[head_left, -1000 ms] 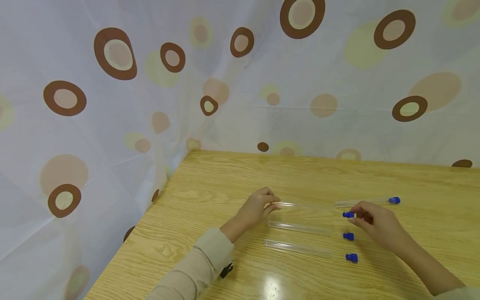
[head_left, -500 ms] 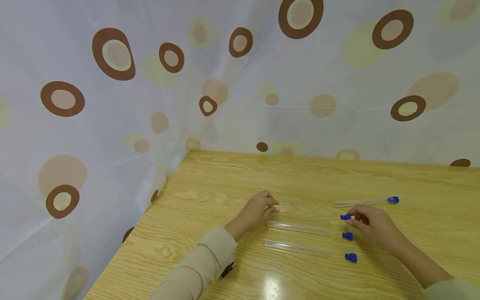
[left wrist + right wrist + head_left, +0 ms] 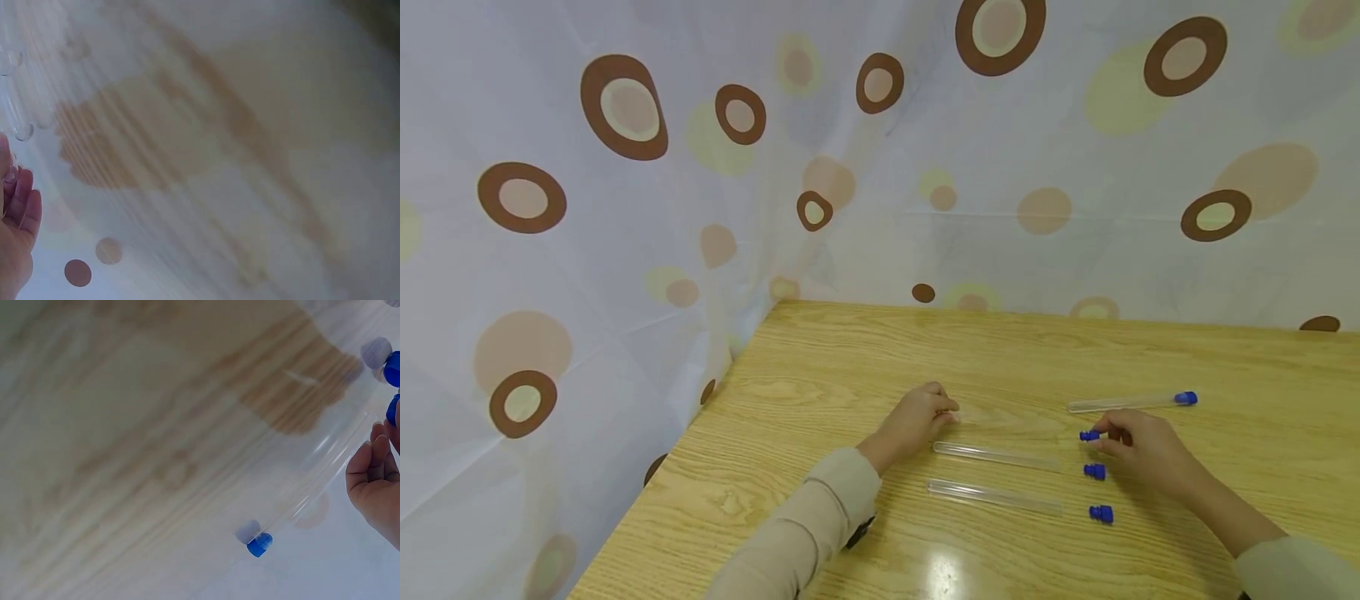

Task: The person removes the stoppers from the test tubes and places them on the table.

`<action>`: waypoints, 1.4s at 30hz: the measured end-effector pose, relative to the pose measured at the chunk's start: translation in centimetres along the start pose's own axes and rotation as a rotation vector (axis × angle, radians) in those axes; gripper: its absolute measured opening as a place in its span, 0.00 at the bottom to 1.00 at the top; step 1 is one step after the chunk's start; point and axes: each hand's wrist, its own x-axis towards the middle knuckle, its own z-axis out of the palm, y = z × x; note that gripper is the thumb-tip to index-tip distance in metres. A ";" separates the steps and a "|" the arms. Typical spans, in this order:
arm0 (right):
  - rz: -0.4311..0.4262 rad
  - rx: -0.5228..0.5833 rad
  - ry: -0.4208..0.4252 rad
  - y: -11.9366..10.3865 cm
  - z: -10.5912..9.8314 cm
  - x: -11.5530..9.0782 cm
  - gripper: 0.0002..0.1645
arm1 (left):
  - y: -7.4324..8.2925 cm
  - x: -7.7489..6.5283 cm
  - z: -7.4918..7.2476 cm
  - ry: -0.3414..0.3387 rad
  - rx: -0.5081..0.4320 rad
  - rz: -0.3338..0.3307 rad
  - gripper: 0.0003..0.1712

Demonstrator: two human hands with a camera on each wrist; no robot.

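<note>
In the head view my left hand (image 3: 913,421) pinches the rounded end of a clear test tube (image 3: 11,176), whose body hardly shows against the wood. To its right, my right hand (image 3: 1150,450) holds a small blue cap (image 3: 1088,436) between thumb and fingertips, pointing left toward the tube's far end. Nearer the person lie a second test tube (image 3: 996,456) and a third test tube (image 3: 996,497), each with a loose blue cap off its right end: one cap (image 3: 1094,472) and another cap (image 3: 1101,514).
Behind the right hand lies a test tube (image 3: 1123,404) with a blue cap (image 3: 1186,399) fitted on its right end. Everything rests on a wooden table (image 3: 820,358). A patterned curtain (image 3: 970,250) hangs along its back and left edges.
Both hands have shifted slightly toward the person, carrying the tube and cap. The right hand's cap has also moved a little left, toward the tube. The other tubes and caps stay put.
</note>
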 end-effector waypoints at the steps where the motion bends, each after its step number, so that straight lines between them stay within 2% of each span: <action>1: 0.012 0.008 -0.016 0.1 0.0 0.0 0.03 | 0.0 0.0 0.1 -0.005 0.001 -0.002 0.15; 7: 0.023 0.033 -0.043 0.5 0.1 0.2 0.03 | -0.1 0.3 0.4 -0.029 0.016 0.000 0.15; 14: 0.015 -0.005 -0.050 1.1 0.3 0.5 0.04 | -0.2 0.7 0.8 -0.045 0.053 0.002 0.15; 25: 0.007 -0.029 -0.080 1.5 0.4 0.7 0.07 | 0.4 0.8 0.3 -0.095 0.162 -0.016 0.16; 30: 0.019 -0.022 -0.090 1.4 0.4 0.5 0.08 | 0.4 0.8 0.3 -0.104 0.197 -0.004 0.16; 35: 0.025 -0.014 -0.090 1.5 0.6 0.5 0.08 | 0.3 0.9 0.5 -0.103 0.205 0.000 0.15; 40: 0.017 -0.021 -0.087 1.4 0.5 0.5 0.08 | 0.2 0.9 0.7 -0.105 0.164 0.025 0.14; 42: 0.014 -0.023 -0.088 1.3 0.5 0.5 0.09 | 0.2 0.9 0.7 -0.107 0.180 0.030 0.13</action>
